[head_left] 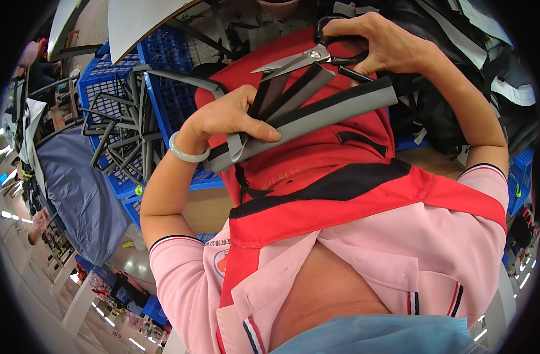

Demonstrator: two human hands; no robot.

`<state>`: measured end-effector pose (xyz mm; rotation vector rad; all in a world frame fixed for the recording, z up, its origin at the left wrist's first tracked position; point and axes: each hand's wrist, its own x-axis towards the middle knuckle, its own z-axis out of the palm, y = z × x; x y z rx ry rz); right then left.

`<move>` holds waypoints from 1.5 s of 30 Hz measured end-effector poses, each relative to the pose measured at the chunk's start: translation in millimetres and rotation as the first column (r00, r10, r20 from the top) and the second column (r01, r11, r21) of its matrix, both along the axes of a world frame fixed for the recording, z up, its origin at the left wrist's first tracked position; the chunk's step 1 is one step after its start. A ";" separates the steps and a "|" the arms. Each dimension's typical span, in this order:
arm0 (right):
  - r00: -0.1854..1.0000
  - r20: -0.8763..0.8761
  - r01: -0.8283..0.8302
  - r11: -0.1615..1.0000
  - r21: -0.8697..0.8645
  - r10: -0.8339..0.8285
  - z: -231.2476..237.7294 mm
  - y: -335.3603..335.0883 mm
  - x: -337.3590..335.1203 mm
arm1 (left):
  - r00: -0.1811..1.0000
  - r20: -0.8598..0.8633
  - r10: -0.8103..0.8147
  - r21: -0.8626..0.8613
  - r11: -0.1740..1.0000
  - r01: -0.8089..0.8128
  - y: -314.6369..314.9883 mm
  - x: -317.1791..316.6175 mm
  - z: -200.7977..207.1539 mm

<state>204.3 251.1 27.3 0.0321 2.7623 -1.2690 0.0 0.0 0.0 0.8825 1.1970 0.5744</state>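
Observation:
My left hand (pixel 237 118) is closed around several grey-and-black fabric strips (pixel 323 121), thumb pressed on top. One long strip stretches to the right across my lap, while shorter ends (pixel 299 91) fan upward from my fingers. In my right hand (pixel 388 44) is a pair of scissors (pixel 314 55) with black handles, my fingers through the loops. The blades are slightly parted and point left, over the upper ends of the short strips. I cannot tell whether fabric lies between them. A red apron (pixel 317 159) lies beneath the strips.
Left of me, a blue plastic crate (pixel 158 88) holds a tangle of similar strips (pixel 128 130). Beside it hangs a grey-blue cloth sheet (pixel 78 189). Black fabric pieces (pixel 441 106) are heaped at the right, near my right arm. A pale table edge (pixel 140 23) juts in at the upper left.

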 end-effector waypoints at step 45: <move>0.835 -0.485 0.143 0.748 0.648 0.260 -39.5 -91.7 -9.8 | 0.993 -0.003 0.119 0.074 0.990 -0.118 43.8 29.4 -6.6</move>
